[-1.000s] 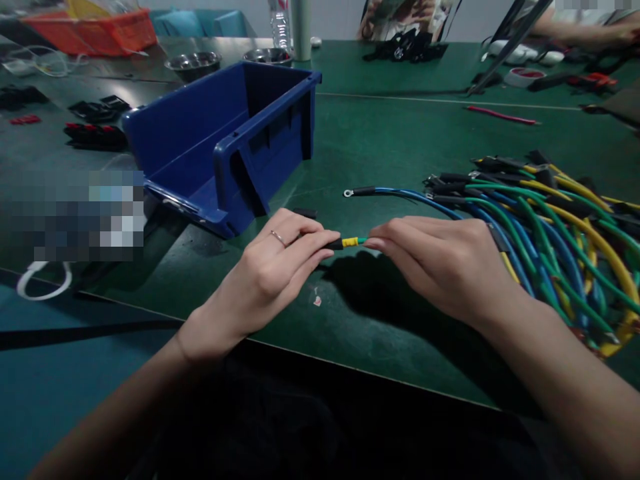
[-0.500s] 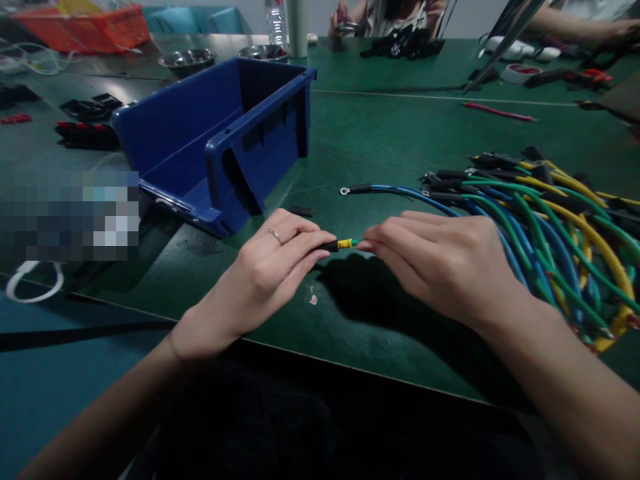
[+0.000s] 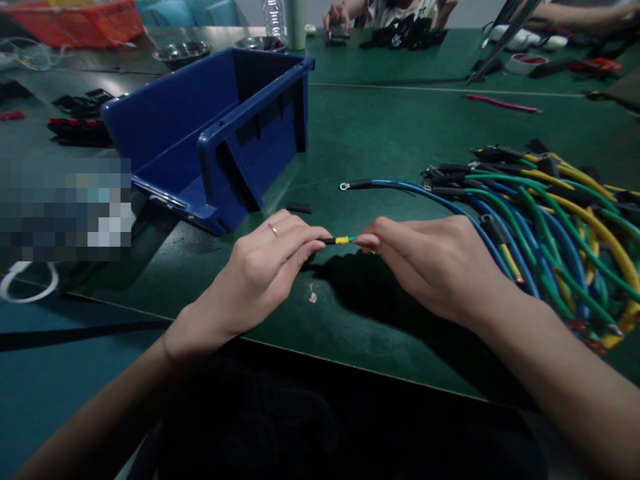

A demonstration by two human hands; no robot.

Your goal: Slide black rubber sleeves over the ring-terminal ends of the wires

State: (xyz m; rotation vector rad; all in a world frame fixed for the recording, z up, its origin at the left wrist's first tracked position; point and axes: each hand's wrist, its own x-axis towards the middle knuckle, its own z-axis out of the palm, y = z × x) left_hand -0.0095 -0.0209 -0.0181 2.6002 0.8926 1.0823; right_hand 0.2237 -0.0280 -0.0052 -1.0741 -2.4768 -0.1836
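Observation:
Between my two hands runs a short cable point(image 3: 342, 241) with a black sleeve on the left, a yellow band in the middle and green on the right. My left hand point(image 3: 267, 260), with a ring on one finger, pinches the black end. The green part is pinched by the fingertips of my right hand point(image 3: 430, 260). Behind them a blue cable point(image 3: 395, 183) with a ring terminal lies on the green table point(image 3: 380, 140). A small black tube point(image 3: 299, 208) rests near my left fingers. To the right lies a pile of blue, green and yellow cables point(image 3: 555, 227).
An open blue bin point(image 3: 255, 143) stands at the left behind my left hand. Farther back are metal bowls point(image 3: 183, 53), an orange basket point(image 3: 80, 25), a red cable point(image 3: 503, 103) and black parts point(image 3: 407, 33). Other people's hands and arms show across the table.
The black sleeve between my hands looks thinner, and more of it shows beside the yellow band. A black-sleeved yellow cable end now shows beyond my right hand. The view has shifted slightly.

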